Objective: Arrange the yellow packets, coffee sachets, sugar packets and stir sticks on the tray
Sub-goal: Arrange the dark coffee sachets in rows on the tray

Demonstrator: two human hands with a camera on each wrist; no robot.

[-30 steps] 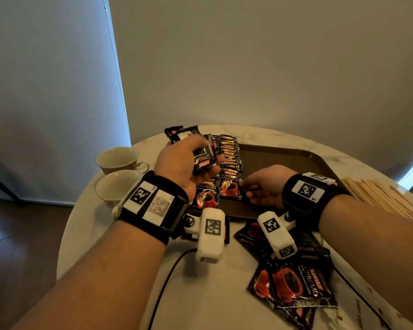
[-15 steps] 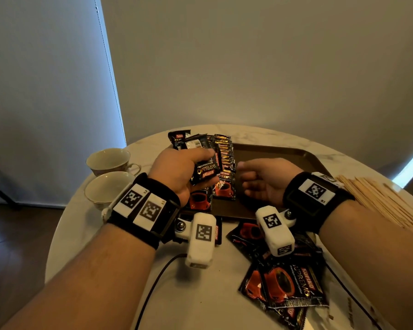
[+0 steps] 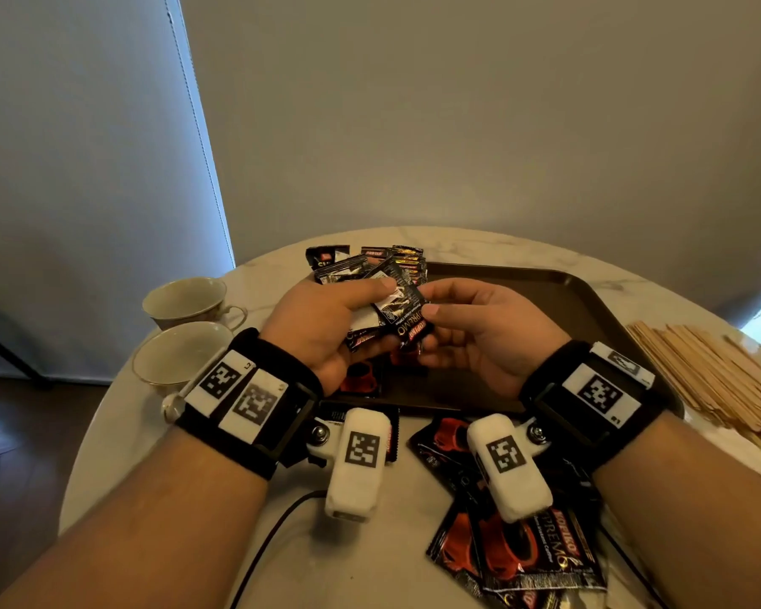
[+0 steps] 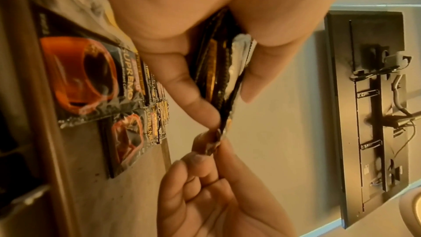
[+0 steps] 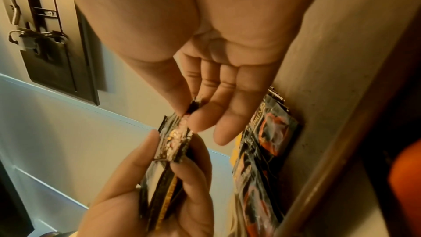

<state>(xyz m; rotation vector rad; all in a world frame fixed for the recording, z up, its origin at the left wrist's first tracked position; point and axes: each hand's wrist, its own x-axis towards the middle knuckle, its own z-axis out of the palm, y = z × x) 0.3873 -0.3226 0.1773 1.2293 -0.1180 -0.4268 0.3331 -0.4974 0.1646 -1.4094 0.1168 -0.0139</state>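
A small stack of coffee sachets sits clamped in the left hand, thumb on top and fingers curled beneath, held above the near left corner of the tray. The right hand meets it from the other side: its thumb and forefinger pinch the corner of the top sachet, while the other fingers stay loosely extended. In the left wrist view the pinched corner is blurred, so whether that sachet is already free of the stack cannot be told.

Directly below the grip, a row of sachets lies overlapped along the tray's left side, running away from the hands. Nearer the person than the grip, loose sachets lie scattered on the table, outside the tray. Right of the right wrist, a heap of wooden stir sticks rests on the tabletop beside the tray. Left of the left wrist stand two teacups.

The table is round with a pale marbled top. Behind it rises a plain grey wall; a light window blind hangs at left, above dark wooden flooring.
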